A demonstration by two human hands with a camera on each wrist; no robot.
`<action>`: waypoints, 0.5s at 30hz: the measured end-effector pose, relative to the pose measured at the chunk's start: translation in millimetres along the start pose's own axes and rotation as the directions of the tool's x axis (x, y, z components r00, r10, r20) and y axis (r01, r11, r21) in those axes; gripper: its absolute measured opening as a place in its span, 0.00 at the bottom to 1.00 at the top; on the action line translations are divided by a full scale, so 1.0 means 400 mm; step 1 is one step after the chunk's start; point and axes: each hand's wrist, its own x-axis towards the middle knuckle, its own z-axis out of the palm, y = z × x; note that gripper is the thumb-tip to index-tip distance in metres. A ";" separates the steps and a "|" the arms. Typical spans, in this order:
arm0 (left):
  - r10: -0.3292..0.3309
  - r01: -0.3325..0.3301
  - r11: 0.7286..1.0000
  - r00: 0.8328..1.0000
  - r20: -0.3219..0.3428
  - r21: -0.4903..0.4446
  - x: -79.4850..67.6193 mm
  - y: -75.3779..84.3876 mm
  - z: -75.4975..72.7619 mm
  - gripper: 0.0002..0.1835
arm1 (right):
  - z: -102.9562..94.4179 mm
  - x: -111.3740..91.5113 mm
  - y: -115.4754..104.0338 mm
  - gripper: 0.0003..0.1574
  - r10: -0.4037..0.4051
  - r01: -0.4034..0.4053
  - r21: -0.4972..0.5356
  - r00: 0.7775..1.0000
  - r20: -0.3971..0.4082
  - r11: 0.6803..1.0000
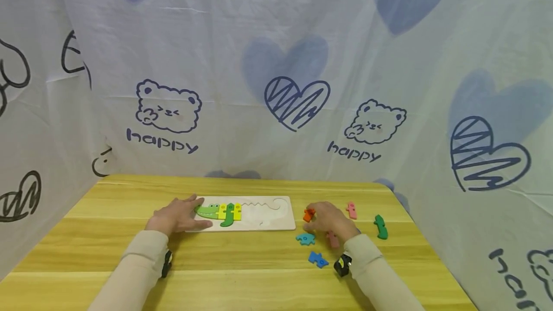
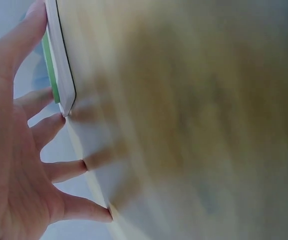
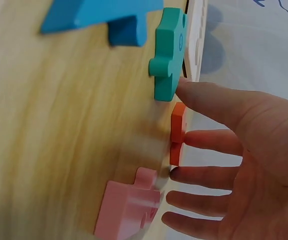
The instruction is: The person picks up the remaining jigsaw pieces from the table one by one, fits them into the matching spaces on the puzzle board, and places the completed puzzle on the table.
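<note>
A pale wooden puzzle board (image 1: 270,225) lies on the table, with a green crocodile head (image 1: 207,212), yellow pieces and a green leg piece set at its left part. Spread over the board's left end is my left hand (image 1: 176,216), thumb at the near edge and fingers at the far side. To the right of the board, my right hand (image 1: 330,221) reaches down with nearly straight fingers. Its index fingertip meets an orange puzzle piece (image 3: 177,131), while the thumb tip is beside a teal piece (image 3: 168,55). A pink piece (image 3: 126,210) lies near the other fingers.
A blue piece (image 1: 318,259) lies nearer the front of the wooden table (image 1: 242,272). Beyond the right hand are another pink piece (image 1: 352,210) and a dark green piece (image 1: 381,227). A printed cloth (image 1: 233,124) hangs behind the table.
</note>
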 end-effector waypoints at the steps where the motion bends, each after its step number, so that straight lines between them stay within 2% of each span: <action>1: -0.001 0.001 1.000 1.000 0.001 0.002 0.001 -0.001 0.000 0.53 | 0.000 0.002 0.000 0.40 -0.001 0.001 -0.002 1.000 0.000 1.000; 6: -0.003 0.003 1.000 1.000 0.008 -0.008 0.002 -0.003 0.000 0.54 | 0.003 0.009 0.002 0.38 -0.008 0.008 0.006 1.000 -0.008 1.000; 15: 0.004 -0.004 1.000 1.000 0.001 -0.015 0.009 -0.008 0.000 0.54 | 0.005 0.020 0.013 0.28 -0.056 0.056 0.005 0.998 -0.038 0.998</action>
